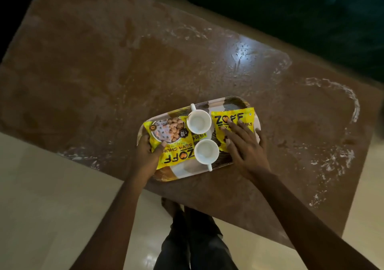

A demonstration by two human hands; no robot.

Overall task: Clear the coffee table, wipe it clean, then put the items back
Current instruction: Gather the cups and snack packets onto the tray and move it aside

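A patterned tray [230, 101] sits on the brown coffee table [104, 72] near its front edge. On it lie two yellow soya chunk packets, one at the left [176, 145] and one at the right [232, 116], with two white cups [198, 121] [206, 151] between them. My left hand [148, 155] grips the tray's left edge, thumb on the left packet. My right hand [245, 145] lies flat on the right packet and the tray's right side, fingers spread.
White smears and streaks mark the tabletop around the tray, mostly at the right [342, 95]. A dark green sofa [291, 10] stands behind the table. My legs [193, 238] and pale floor tiles [41, 207] show below the table's front edge.
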